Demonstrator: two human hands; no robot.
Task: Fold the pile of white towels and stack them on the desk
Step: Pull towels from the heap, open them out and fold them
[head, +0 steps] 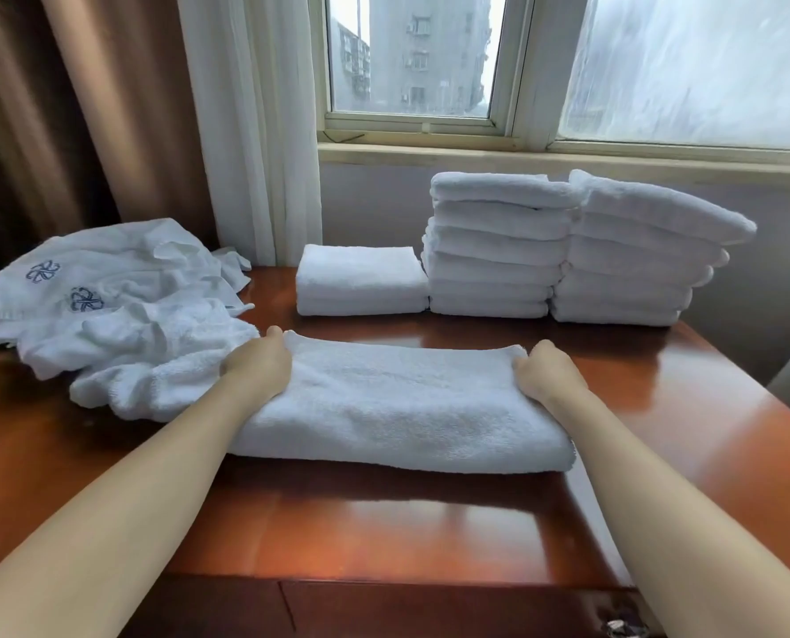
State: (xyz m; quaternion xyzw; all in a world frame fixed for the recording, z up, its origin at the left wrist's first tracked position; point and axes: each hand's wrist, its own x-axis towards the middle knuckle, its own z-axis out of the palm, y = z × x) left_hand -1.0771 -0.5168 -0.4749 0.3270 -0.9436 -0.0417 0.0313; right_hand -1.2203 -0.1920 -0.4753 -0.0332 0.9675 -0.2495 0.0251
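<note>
A half-folded towel (402, 407) lies across the middle of the desk (430, 522). The left hand (257, 366) and right hand (547, 373) grasp its far corners. A loose pile (121, 315) touches its left end. Three stacks (499, 246) line the back edge, and bare wood runs to the near edge.

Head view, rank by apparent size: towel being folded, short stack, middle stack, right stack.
1. towel being folded, largest, though nearest the camera
2. right stack and middle stack: too alike to rank
3. short stack, smallest
</note>
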